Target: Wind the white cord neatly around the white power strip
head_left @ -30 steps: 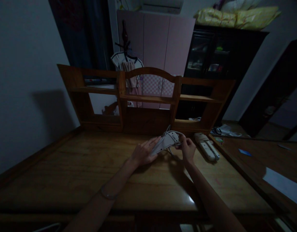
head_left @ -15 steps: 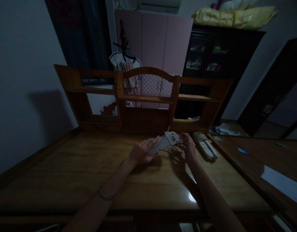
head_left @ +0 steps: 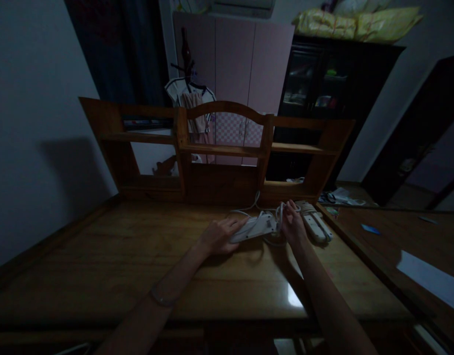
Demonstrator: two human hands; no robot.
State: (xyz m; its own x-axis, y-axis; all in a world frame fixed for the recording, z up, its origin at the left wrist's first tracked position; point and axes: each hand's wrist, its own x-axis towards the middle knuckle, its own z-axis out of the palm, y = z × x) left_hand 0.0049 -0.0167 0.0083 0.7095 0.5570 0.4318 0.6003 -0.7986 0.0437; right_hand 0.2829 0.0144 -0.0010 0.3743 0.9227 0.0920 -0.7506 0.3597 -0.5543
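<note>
A white power strip (head_left: 256,226) is held just above the wooden desk (head_left: 138,256), its far end pointing right. My left hand (head_left: 221,236) grips its near end, fingers on top. White cord (head_left: 280,214) runs along the strip and loops off its right end. My right hand (head_left: 292,219) is closed on part of that cord. More of the cord curls on the desk and up toward the shelf. Right of my right hand lies a second power strip (head_left: 317,228) with its cord wound around one end.
A wooden shelf unit (head_left: 223,152) stands along the desk's back edge. To the right, a lower brown surface (head_left: 389,241) carries a blue card (head_left: 370,229) and a white sheet (head_left: 430,278). A wall (head_left: 38,148) borders the left side.
The power strip has come down and levelled out in my left hand. My right hand has moved a little right with the cord, and more cord now spreads behind the strip.
</note>
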